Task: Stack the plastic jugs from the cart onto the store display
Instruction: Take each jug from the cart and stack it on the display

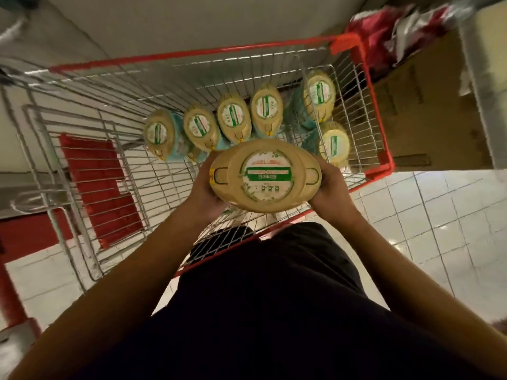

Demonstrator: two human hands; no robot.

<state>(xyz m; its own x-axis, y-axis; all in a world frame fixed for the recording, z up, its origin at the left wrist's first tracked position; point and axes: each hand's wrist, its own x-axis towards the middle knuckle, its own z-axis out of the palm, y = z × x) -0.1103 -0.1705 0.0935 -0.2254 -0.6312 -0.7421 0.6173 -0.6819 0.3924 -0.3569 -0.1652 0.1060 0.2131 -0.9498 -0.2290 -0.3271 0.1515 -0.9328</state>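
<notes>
I hold one plastic jug (pixel 264 175) with a tan lid and a round green-and-white label above the near end of the wire cart (pixel 380 111). My left hand (pixel 204 194) grips its left side. My right hand (pixel 330 192) grips its right side, fingers wrapped under it. Inside the cart several more jugs stand upright: a row of tan-lidded ones (pixel 234 117) across the middle, one (pixel 319 96) at the far right and a paler one (pixel 334 144) near my right hand. The store display is not in view.
The cart has a red rim and a folded red child seat (pixel 98 185) on the left. A cardboard box (pixel 428 105) with red packaging on top stands to the right of the cart. White tiled floor (pixel 439 215) lies to the right.
</notes>
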